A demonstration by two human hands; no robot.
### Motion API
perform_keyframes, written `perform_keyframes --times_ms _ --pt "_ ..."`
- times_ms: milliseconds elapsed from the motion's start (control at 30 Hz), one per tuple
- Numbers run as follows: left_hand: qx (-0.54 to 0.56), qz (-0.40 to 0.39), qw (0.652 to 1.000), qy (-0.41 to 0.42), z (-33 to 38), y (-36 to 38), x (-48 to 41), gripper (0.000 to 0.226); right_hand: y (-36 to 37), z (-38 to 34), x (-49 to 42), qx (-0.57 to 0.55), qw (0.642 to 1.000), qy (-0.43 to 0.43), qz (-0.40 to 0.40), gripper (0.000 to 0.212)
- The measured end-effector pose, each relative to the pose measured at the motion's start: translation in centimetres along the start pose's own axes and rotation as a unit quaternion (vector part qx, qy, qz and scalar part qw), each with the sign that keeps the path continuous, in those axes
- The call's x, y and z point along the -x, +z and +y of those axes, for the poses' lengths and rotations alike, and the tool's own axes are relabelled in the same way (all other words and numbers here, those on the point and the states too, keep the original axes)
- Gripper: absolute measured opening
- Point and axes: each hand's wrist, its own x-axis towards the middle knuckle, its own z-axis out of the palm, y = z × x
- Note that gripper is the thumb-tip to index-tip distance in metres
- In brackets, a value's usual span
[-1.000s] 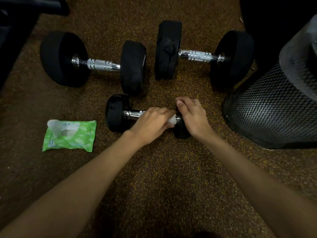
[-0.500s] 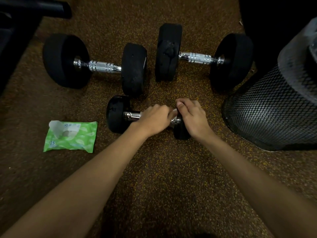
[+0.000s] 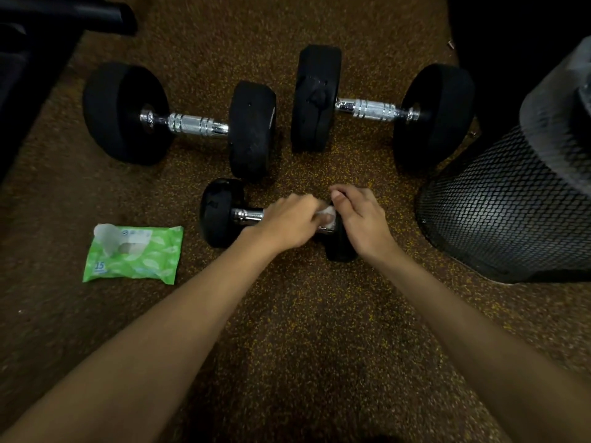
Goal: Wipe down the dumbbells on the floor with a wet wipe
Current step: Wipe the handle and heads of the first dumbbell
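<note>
A small black dumbbell (image 3: pixel 220 214) with a chrome handle lies on the speckled floor in front of me. My left hand (image 3: pixel 287 223) is closed around a white wet wipe (image 3: pixel 327 215) pressed on the handle's right part. The dumbbell's right head is covered and gripped by my right hand (image 3: pixel 361 225). Two bigger black dumbbells lie farther away: the left large dumbbell (image 3: pixel 188 123) and the right large dumbbell (image 3: pixel 371 108), both untouched.
A green pack of wet wipes (image 3: pixel 134 254), flap peeled up, lies on the floor left of the small dumbbell. A black mesh bin (image 3: pixel 499 212) stands close on the right. Dark equipment (image 3: pixel 38 39) fills the upper left corner.
My left hand slid a little along the handle with the wipe, back toward the right head. My right hand kept its hold. The view shifted slightly.
</note>
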Motion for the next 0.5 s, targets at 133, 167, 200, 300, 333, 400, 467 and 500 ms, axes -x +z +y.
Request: perform_keyframes --times_ms 133,167,200,300,333,400,467,500 --pt "0.004 0.019 0.998 -0.061 0.4 0.4 -1.0 0.034 0.1 -0.1 0.0 0.005 1.0 0.001 0.004 0.033" --pt "-0.011 0.024 0.997 -0.072 0.5 0.5 -1.1 0.036 0.1 -0.1 0.1 0.005 1.0 0.0 0.004 0.033" --pt "-0.022 0.027 0.996 -0.076 0.7 0.7 -1.0 0.036 0.1 -0.1 0.1 0.003 1.0 0.001 0.004 0.033" --pt "-0.023 0.056 0.998 -0.026 0.8 1.3 0.2 0.029 0.2 0.0 0.1 0.004 1.0 0.001 0.005 0.032" --pt "-0.027 0.074 0.997 0.01 0.7 1.6 0.9 0.026 0.3 0.1 0.1 0.004 1.0 -0.001 0.007 0.032" --pt "-0.039 0.105 0.989 0.091 0.2 2.7 2.4 0.029 0.3 0.2 0.1 0.004 1.0 -0.005 0.012 0.031" --pt "-0.065 0.101 0.984 0.128 -0.4 3.5 3.7 0.046 0.4 0.2 0.1 0.0 1.0 -0.004 0.013 0.031" --pt "-0.074 0.092 0.984 0.135 -0.5 3.6 4.0 0.051 0.4 0.1 0.1 -0.002 1.0 -0.003 0.013 0.031"
